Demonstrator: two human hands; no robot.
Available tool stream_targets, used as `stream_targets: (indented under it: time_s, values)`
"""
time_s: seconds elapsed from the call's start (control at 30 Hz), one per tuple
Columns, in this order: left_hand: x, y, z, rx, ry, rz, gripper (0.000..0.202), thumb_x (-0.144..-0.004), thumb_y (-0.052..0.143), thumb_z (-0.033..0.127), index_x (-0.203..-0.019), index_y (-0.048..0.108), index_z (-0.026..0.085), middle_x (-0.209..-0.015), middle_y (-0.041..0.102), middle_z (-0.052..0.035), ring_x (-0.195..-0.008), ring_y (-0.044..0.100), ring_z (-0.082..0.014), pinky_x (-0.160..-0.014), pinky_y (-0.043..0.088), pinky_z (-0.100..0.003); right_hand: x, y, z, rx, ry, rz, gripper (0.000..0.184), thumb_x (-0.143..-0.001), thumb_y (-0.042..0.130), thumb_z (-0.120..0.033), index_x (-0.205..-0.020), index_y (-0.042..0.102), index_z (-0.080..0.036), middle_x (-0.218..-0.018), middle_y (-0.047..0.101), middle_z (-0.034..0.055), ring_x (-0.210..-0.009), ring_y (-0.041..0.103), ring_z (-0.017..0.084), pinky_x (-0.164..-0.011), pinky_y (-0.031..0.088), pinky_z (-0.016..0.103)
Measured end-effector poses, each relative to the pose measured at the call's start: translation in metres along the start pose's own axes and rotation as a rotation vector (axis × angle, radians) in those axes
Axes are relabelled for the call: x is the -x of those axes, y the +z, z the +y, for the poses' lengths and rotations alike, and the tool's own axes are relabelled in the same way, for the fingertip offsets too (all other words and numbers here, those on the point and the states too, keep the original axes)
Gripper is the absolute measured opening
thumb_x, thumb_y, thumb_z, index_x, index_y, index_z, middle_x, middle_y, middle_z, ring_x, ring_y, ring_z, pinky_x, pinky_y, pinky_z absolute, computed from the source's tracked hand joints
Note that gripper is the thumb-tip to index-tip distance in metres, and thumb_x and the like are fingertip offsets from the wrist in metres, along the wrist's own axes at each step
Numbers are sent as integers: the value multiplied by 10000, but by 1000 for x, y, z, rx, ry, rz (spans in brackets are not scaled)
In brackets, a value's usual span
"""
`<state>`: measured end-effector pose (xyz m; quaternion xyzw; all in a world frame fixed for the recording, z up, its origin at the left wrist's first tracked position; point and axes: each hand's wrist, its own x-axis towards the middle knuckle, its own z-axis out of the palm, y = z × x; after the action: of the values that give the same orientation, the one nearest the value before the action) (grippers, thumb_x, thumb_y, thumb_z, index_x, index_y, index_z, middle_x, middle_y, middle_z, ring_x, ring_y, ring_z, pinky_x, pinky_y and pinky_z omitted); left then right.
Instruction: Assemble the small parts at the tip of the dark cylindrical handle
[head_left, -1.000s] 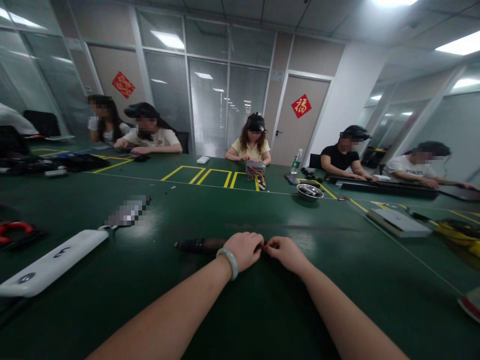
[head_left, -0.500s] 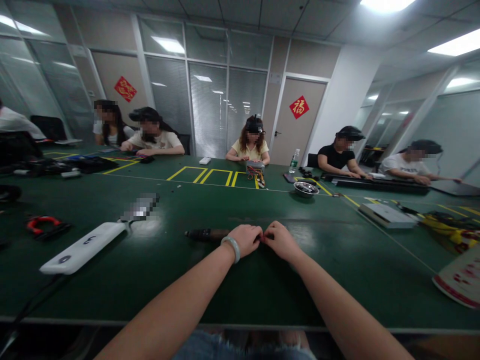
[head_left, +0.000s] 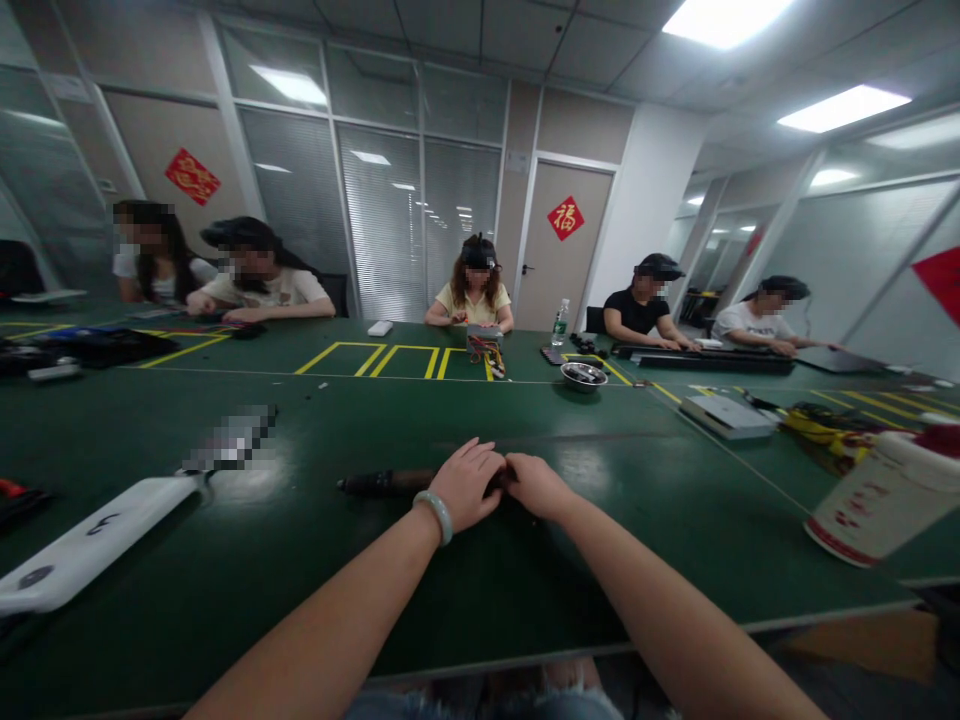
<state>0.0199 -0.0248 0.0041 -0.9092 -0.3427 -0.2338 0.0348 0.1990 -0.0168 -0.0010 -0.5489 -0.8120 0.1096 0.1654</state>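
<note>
A slim dark cylindrical tool lies sideways on the green table, its black, narrow tip facing left and its body brownish. It resembles an electric screwdriver, but its exact kind is unclear. My left hand, with a pale green bangle on the wrist, is over its right part, fingers forward and thumb hidden. My right hand meets it at the tool's right end with fingers curled in. What those fingers pinch is hidden behind the hands.
A white power strip and a blurred-out phone lie to the left. Right stand a paper cup and a flat grey box. Farther off are a metal bowl, a water bottle and several seated people.
The view has swung to the right, bringing the cup further in. My left fingers have straightened somewhat; my right fingers have curled lower. The tool still lies under my hands.
</note>
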Motion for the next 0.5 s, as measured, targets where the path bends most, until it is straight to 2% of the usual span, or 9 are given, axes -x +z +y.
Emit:
stream_targets:
  time_s: [0.13,0.27,0.4,0.5]
  values:
    - [2,-5,-3,27,42,33,275,-833,501,207,-1105,540,205,-1176,594,-50,-1246,433,-187,-1155,173,-400,-2,-12,17,44,59,28,51,-832,543,-206,-844,590,-192,-876,621,19,-812,531,139,-706,324,230]
    - [5,-8,-6,71,47,23,235,-862,487,215,-1085,559,217,-1170,603,-31,-1208,471,-171,-1146,203,-398,16,-46,70,107,246,86,81,-841,523,-231,-834,589,-184,-899,627,43,-811,533,152,-698,327,238]
    - [6,-4,-14,125,-5,-65,246,-899,455,280,-1110,573,239,-1198,598,-25,-1175,502,-180,-1085,311,-400,77,-92,148,171,536,127,117,-829,507,-239,-799,589,-161,-814,638,83,-721,555,178,-626,339,259]
    - [5,6,-26,145,-127,-163,383,-898,460,417,-1236,525,249,-1304,539,-44,-1238,459,-225,-1059,340,-424,138,-118,212,190,754,138,191,-836,478,-276,-805,613,-145,-770,654,130,-679,588,218,-591,367,290]
